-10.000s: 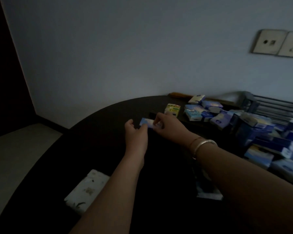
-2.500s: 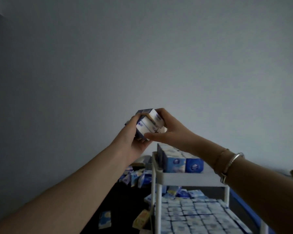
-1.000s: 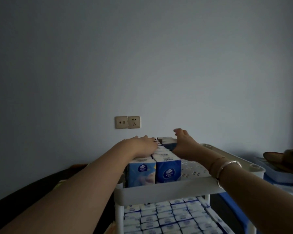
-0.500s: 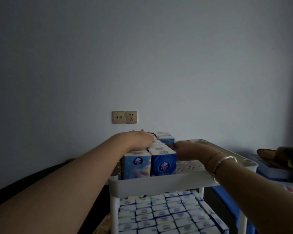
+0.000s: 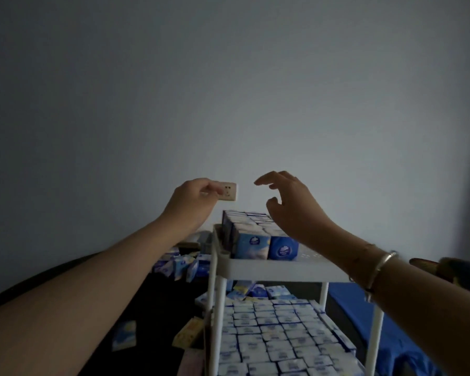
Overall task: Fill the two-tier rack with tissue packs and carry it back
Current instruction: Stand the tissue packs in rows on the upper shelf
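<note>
place: dim room in a home | walls: plain pale painted wall [image 5: 255, 90] with a socket plate [image 5: 38, 191] | furniture: dark round tabletop [image 5: 152, 308], white plastic rack [image 5: 277, 270] | goods: household tissue packs [image 5: 263, 335] heaped about

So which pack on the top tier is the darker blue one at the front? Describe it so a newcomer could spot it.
Start at the white two-tier rack and look at its top shelf, where tissue packs stand in rows along the left side. The darker blue pack is the front right one; the pack to its left is paler, sky-printed.
</note>
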